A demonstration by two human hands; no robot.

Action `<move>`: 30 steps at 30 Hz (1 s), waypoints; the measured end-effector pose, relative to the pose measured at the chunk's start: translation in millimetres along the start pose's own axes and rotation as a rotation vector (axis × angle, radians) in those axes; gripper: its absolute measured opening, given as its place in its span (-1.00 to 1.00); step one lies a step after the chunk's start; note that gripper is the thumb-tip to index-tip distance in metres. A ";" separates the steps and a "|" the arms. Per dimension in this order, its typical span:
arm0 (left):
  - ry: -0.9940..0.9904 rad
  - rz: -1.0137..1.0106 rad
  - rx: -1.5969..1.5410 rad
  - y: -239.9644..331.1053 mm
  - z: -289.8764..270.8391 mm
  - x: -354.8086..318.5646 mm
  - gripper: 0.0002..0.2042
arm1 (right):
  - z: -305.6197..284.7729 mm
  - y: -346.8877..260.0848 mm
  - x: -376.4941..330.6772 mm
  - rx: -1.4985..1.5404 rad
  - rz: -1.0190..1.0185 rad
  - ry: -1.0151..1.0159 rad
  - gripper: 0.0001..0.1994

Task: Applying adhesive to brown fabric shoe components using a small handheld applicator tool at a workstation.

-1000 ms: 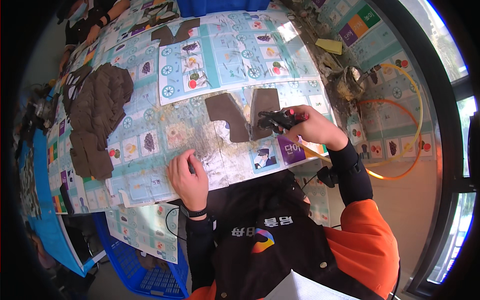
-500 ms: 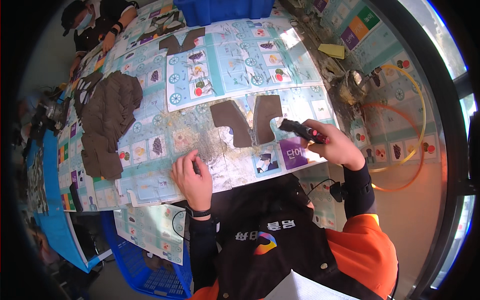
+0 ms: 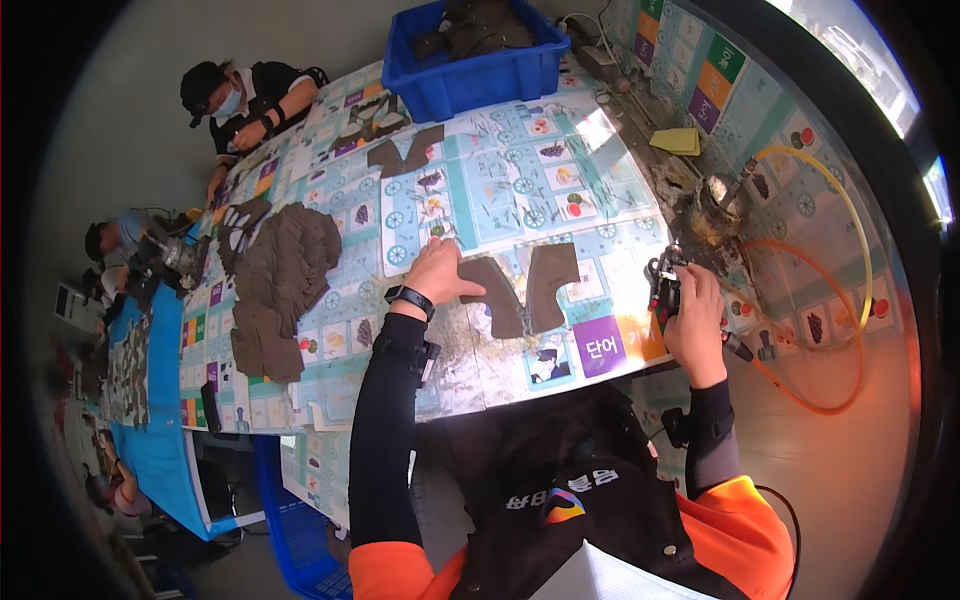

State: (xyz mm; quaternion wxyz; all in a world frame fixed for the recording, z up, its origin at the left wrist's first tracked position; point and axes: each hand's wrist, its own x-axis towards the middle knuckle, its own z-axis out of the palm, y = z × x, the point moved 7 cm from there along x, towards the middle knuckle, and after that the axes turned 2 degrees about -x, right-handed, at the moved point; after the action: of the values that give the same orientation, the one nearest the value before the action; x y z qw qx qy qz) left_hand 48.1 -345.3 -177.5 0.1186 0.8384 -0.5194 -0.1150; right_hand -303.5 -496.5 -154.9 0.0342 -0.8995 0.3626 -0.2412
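Observation:
A V-shaped brown cut piece [image 3: 550,290] with a pale-edged inner notch lies flat on the patterned table sheet. Against its upper left side rests my left hand [image 3: 436,272], fingers stretched forward and thumb on the piece's edge. Off to the right, over the table's right edge, my right hand [image 3: 694,318] is closed round a dark tool [image 3: 664,278] with red parts and a metallic head; its exact kind is unclear. A black end [image 3: 738,347] sticks out below that hand; I cannot tell if it belongs to the same tool.
Brown pieces form a pile [image 3: 280,270] at left. Another V-shaped piece [image 3: 405,152] lies farther back, near a blue crate [image 3: 470,80]. A glue-crusted metal pot [image 3: 722,205] stands at right with yellow and orange hoses [image 3: 862,260]. A co-worker [image 3: 250,105] is at the far left.
My left hand has moved forward to the brown piece's upper left side. My right hand has drawn right, away from the piece, with the tool turned. The view has shifted, showing more of the crate.

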 end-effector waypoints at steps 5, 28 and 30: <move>-0.078 0.027 -0.209 2.5 -1.5 -2.0 -0.37 | 1.7 -20.4 -18.1 0.290 -0.052 0.135 -0.52; -0.409 -0.139 -1.473 82.5 -18.0 17.7 -0.71 | 14.3 -36.6 -26.0 0.351 -0.069 0.268 -0.72; -0.468 -0.048 -1.113 78.3 -15.3 27.0 -0.69 | 15.9 -35.0 -25.7 0.361 -0.076 0.254 -0.73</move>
State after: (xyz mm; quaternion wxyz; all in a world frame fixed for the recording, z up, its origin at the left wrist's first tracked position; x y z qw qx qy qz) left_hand -1.3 -402.2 -140.0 0.4196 0.6144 -0.3743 -0.5535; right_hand -289.9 -455.4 -171.2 0.1396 -0.8542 0.2807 -0.4147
